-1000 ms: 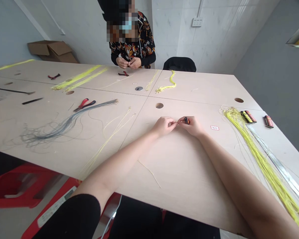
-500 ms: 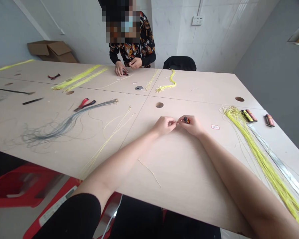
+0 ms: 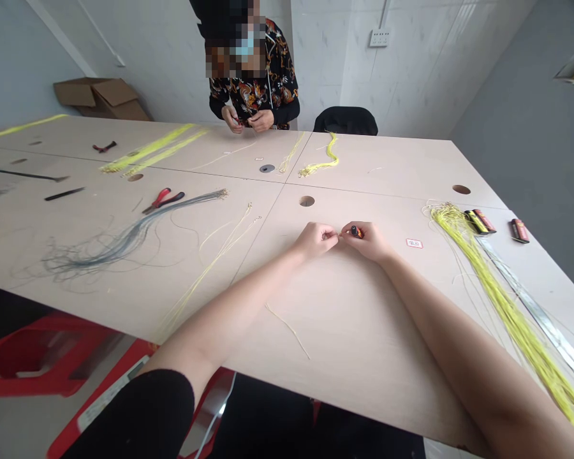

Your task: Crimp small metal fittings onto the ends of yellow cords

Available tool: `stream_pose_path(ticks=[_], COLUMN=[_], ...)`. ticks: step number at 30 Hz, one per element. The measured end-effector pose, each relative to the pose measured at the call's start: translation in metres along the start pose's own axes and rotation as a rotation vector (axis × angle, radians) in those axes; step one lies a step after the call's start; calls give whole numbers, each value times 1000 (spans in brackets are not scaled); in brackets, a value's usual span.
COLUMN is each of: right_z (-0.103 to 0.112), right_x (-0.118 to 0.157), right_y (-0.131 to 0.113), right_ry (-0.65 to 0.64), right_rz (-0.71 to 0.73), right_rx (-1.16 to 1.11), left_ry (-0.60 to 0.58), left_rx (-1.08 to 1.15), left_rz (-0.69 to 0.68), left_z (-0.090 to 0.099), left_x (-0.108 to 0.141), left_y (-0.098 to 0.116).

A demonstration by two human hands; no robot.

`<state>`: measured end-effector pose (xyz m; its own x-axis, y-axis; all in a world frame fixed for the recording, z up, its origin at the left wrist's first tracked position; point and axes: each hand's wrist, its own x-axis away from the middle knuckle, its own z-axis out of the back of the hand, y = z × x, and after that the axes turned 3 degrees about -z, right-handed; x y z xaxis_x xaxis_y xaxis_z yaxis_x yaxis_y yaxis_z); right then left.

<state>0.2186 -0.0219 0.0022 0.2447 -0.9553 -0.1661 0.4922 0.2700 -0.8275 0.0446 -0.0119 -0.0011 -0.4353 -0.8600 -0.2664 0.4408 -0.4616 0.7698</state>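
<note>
Left hand [image 3: 316, 241] pinches an item too small to identify; right hand [image 3: 368, 243] grasps a small black-and-orange object [image 3: 356, 232] — the two held close together over the pale desk [image 3: 363, 319].

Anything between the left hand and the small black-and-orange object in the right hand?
Nothing visible. The left hand and right hand nearly meet at the fingertips, right beside the small black-and-orange object. Anything fine pinched between them is too small to tell.

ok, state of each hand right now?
Left hand: closed in a pinch; anything held is too thin to make out.
Right hand: closed, holding a small dark object.
</note>
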Motion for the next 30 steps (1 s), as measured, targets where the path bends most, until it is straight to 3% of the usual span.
stream_pose_path(ticks=[7,23,30], right_z=[-1,1,1], right_x=[-1,0,-1], right_y=[1,1,5], right_ry=[-1,5,63], right_rz=[17,-6,-57], right_rx=[-21,-16,-25], left_ry=[-38,-41,-16], left_rx=[125,144,155], left_rz=[111,91,90], left_z=[2,2,3], left_x=[-2,-2,-2], left_y=[0,-6,-6])
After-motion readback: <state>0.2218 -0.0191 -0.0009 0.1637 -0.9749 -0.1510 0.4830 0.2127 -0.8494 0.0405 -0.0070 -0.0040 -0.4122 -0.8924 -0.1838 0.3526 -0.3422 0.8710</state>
